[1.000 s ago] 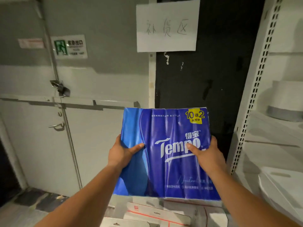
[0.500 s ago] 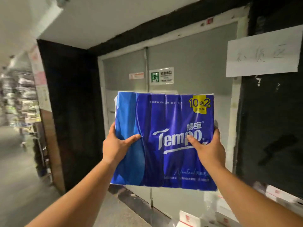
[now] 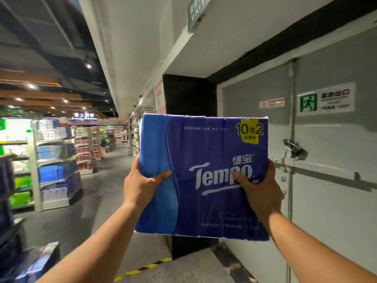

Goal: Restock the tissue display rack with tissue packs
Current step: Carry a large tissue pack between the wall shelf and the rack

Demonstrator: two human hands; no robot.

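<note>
Store aisle with grey floor [image 3: 98, 203], white wall and ceiling soffit on the right side. Tissue pack [image 3: 202, 176] is up in front of the camera at arm's length, held in the air, printed face toward the viewer, roughly upright with a slight tilt. Blue wrap, white "Tempo" logo, yellow "10送2" tag [image 3: 250, 130] at its top right corner. Left hand [image 3: 142, 184] clamps the pack's left edge: thumb across the front face, remaining fingers hidden behind the pack. Right hand [image 3: 259, 190] does the same on the right edge, thumb lying over the end of the logo, other fingers out of sight behind. Both forearms bare, extended up from the bottom corners. Just behind the pack on the right: grey double door [image 3: 326, 160] with a metal latch [image 3: 294, 150], green emergency exit sign [image 3: 324, 101] and a small red-and-white label [image 3: 272, 103] on it. Black pillar [image 3: 187, 94] left of the door. Exit sign [image 3: 196, 11] hangs overhead. Yellow-black hazard tape [image 3: 140, 269] on the floor below the pack. Well apart on the left: display racks [image 3: 55, 166] stocked with blue, white and green packs, more shelving further down, blurred. Blue packs [image 3: 34, 262] at bottom left corner, blurred.
</note>
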